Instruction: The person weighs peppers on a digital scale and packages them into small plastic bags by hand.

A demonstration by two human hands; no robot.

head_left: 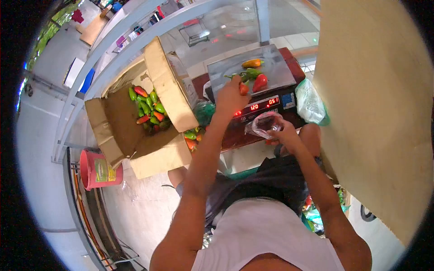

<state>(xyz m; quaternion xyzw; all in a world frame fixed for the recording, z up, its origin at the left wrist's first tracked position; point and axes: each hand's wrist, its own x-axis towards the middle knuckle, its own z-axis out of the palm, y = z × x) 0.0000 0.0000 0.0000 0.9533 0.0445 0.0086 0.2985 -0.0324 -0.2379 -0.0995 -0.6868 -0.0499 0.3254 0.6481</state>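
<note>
A digital scale (280, 67) with a metal plate and red lit digits stands in front of me. On its plate lie an orange pepper (252, 63), a green pepper (252, 73) and a red pepper (260, 82). My left hand (231, 95) reaches over the plate's near left corner, its fingers closed at a red-orange pepper (244, 88). Whether that pepper is gripped or only touched is hard to tell. Below the display, my right hand (282, 131) holds a clear plastic bag (266, 124) with its mouth open.
An open cardboard box (118, 118) with several green and red peppers is at the left. More peppers (191, 140) lie beside it. A pale bag (309, 103) sits right of the scale, near a tall tan panel (375, 99). A pink bucket (90, 169) stands at the lower left.
</note>
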